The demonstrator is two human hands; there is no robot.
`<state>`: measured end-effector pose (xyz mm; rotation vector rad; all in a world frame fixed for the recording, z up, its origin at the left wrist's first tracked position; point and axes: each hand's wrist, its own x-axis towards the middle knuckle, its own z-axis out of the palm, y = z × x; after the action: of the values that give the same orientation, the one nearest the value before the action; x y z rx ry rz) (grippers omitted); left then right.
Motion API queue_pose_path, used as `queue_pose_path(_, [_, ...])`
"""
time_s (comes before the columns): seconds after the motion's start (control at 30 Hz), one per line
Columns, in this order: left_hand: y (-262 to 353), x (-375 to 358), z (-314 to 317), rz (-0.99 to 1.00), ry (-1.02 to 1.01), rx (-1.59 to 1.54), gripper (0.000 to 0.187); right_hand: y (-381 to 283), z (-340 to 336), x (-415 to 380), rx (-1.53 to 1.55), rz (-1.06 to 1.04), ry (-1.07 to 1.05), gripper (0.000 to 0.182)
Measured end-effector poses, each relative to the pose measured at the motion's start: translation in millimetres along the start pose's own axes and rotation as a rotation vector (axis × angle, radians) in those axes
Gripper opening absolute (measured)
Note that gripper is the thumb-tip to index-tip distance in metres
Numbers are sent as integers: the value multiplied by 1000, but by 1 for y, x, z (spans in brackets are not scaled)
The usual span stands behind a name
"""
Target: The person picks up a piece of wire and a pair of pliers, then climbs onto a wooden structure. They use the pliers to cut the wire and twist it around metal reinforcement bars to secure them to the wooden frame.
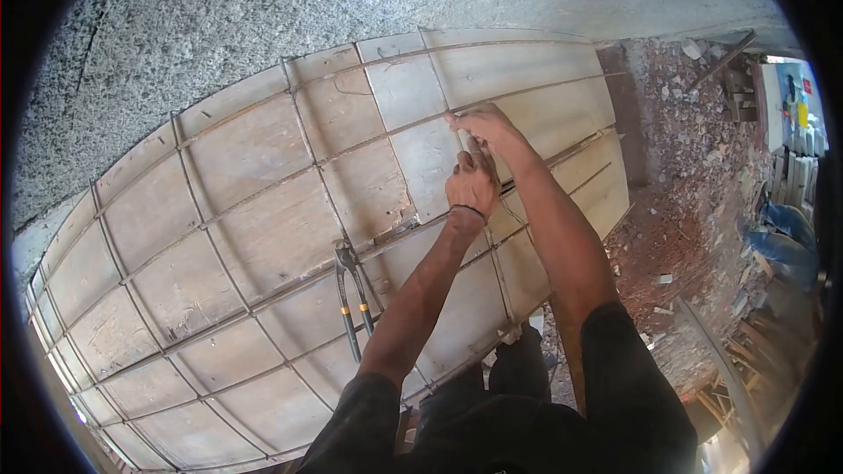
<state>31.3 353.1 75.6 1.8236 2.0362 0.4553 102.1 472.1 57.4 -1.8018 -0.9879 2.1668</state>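
Note:
A grid of thin steel bars (pixel 255 114) lies over pale boards (pixel 255 162). My right hand (pixel 487 126) reaches across to a crossing of two bars, thumb and fingers pinched together there. Just below it my left hand (pixel 472 183), with a dark band at the wrist, has its fingers curled close to the same upright bar. What either hand pinches is too small or covered to make out. To the left of my left forearm, nippers (pixel 353 291) with dark handles and yellow bands rest on the grid, jaws at a bar crossing.
A rough grey wall (pixel 237 26) runs along the far side of the boards. On the right, past the boards' edge, the reddish ground (pixel 654 237) is strewn with rubble. A person's blue-clad legs (pixel 781 233) show at far right, near stacked timber pieces (pixel 764 360).

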Motion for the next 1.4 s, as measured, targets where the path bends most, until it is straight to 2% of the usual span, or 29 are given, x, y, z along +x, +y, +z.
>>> queue_pose_path(0.03, [1,0,-3,5,33,-19,37,-1,3,0,0,-2,-4,35])
queue_pose_path(0.1, [5,1,-12,-39,-8,-23,37,1,7,1,-411,-368,193,30])
queue_pose_path(0.13, [8,2,-17,-82,-44,-31,36,1,10,3,-413,-371,193,30])
queue_pose_path(0.2, [1,-5,-16,-52,7,-65,37,2,21,8,-854,-622,409,27])
queue_pose_path(0.27, [-2,-14,-20,-20,57,-100,38,4,30,8,-918,-641,446,27])
queue_pose_path(0.33, [-3,-23,-30,-80,11,-291,36,3,34,3,-984,-663,478,28])
queue_pose_path(0.43, [3,-41,-59,-108,117,-388,32,0,24,-3,-923,-559,400,27])
queue_pose_path(0.5, [13,-53,-107,-165,245,-375,31,-2,11,-5,-775,-427,407,29])
queue_pose_path(0.53, [12,-59,-136,-109,304,-222,33,-6,6,-13,-774,-435,407,29])
queue_pose_path(0.57, [6,-67,-166,-54,360,-67,35,-13,-1,-24,-655,-348,305,32])
queue_pose_path(0.6, [-2,-77,-193,-101,352,65,43,-18,-7,-35,-536,-263,202,35])
queue_pose_path(0.63, [-11,-86,-214,-149,344,198,53,-18,-12,-43,-534,-274,198,35])
queue_pose_path(0.67, [-22,-96,-225,-148,357,207,53,-16,-18,-52,-435,-309,173,39])
queue_pose_path(0.73, [-46,-115,-230,-480,79,397,72,-18,-22,-72,-336,-361,140,43])
queue_pose_path(0.8, [-56,-125,-222,-484,55,384,76,-21,-26,-98,-122,-389,92,42])
queue_pose_path(0.83, [-60,-129,-215,-488,11,367,80,-21,-28,-112,-125,-400,94,42])
queue_pose_path(0.9, [-68,-136,-208,-459,67,354,76,-18,-30,-143,83,-450,-14,42])
queue_pose_path(0.93, [-70,-137,-209,-470,53,343,76,-16,-33,-158,79,-454,-18,42])
queue_pose_path(1.0, [-74,-139,-210,-475,42,332,75,-4,-44,-185,401,-440,-51,43])
queue_pose_path(1.03, [-78,-139,-210,-444,103,243,70,14,-52,-187,401,-449,-48,43])
queue_pose_path(1.1, [-85,-137,-210,-401,165,147,64,60,-68,-185,630,-395,114,44])
queue_pose_path(1.17, [-91,-134,-209,-349,131,82,42,91,-74,-213,450,-298,226,43])
queue_pose_path(1.2, [-86,-132,-215,-347,138,78,42,103,-77,-226,446,-305,227,43])
queue_pose_path(1.27, [-62,-130,-237,-349,25,-137,26,121,-80,-256,227,-343,312,41])
queue_pose_path(1.3, [-55,-132,-243,-348,16,-138,26,123,-78,-266,229,-336,318,41])
queue_pose_path(1.37, [-40,-135,-251,-164,-133,-375,24,119,-66,-284,80,-682,442,42])
queue_pose_path(1.4, [-30,-137,-254,-146,-186,-556,26,100,-54,-301,74,-815,416,53])
